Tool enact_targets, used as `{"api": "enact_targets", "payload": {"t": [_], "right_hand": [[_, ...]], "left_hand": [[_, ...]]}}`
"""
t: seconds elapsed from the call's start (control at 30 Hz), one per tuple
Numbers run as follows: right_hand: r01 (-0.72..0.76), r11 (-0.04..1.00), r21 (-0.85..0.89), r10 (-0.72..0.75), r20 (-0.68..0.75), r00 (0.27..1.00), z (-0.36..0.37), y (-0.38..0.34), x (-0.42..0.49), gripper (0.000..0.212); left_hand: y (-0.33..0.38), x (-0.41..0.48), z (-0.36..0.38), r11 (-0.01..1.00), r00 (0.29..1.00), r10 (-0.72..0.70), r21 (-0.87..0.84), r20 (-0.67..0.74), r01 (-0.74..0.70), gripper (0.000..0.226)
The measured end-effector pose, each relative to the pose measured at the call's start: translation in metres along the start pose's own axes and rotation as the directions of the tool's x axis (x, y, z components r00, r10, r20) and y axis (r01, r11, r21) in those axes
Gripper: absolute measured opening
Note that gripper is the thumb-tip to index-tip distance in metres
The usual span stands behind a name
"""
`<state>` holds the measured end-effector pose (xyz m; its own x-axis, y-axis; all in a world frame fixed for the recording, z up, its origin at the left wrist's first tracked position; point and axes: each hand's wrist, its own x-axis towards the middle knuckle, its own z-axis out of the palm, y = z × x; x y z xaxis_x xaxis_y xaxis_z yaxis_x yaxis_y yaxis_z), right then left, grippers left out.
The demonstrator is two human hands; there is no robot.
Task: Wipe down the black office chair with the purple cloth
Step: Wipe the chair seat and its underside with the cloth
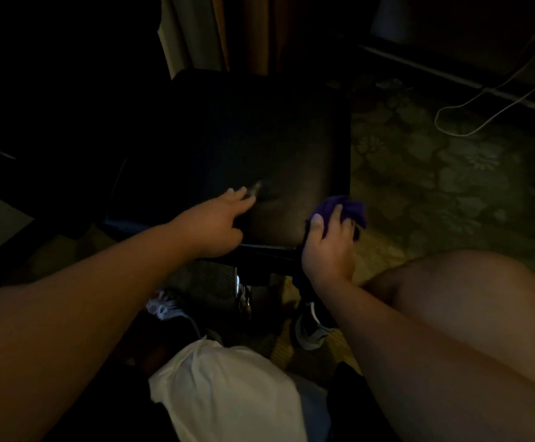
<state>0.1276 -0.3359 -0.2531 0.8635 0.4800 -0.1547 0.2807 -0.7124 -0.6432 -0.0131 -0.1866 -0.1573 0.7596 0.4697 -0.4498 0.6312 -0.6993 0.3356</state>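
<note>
The black office chair (244, 138) fills the dim middle of the view, its seat facing me. My left hand (224, 218) rests on the seat's near part with its fingers stretched forward onto the cushion. My right hand (326, 247) grips the bunched purple cloth (350, 208) at the seat's near right corner, the cloth poking out past the fingertips and hanging below the palm. The chair's lower frame is mostly lost in shadow.
Patterned green carpet (451, 173) spreads to the right, crossed by a white cable (463, 122). Curtains (228, 30) hang behind the chair. My bare knee (470, 314) rises at the right, a white garment (228, 387) lies below, and shoes (311, 330) stand under the chair.
</note>
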Motion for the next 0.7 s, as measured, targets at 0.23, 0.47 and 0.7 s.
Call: {"api": "enact_targets", "payload": {"t": [0.23, 0.47, 0.7], "right_hand": [[0.338, 0.888, -0.312, -0.301, 0.160, 0.940, 0.010, -0.023, -0.014, 0.071], [0.592, 0.661, -0.461, -0.448, 0.390, 0.804, 0.032, -0.061, -0.037, 0.090], [0.532, 0.728, -0.432, -0.393, 0.373, 0.841, 0.071, -0.112, -0.042, 0.079]], "left_hand": [[-0.052, -0.017, 0.031, 0.923, 1.000, -0.028, 0.384, 0.003, 0.025, 0.107], [-0.063, -0.019, 0.030, 0.910, 0.993, -0.033, 0.408, -0.111, 0.076, 0.088], [-0.082, -0.025, 0.032, 0.941, 0.972, -0.049, 0.315, -0.228, 0.122, 0.087]]}}
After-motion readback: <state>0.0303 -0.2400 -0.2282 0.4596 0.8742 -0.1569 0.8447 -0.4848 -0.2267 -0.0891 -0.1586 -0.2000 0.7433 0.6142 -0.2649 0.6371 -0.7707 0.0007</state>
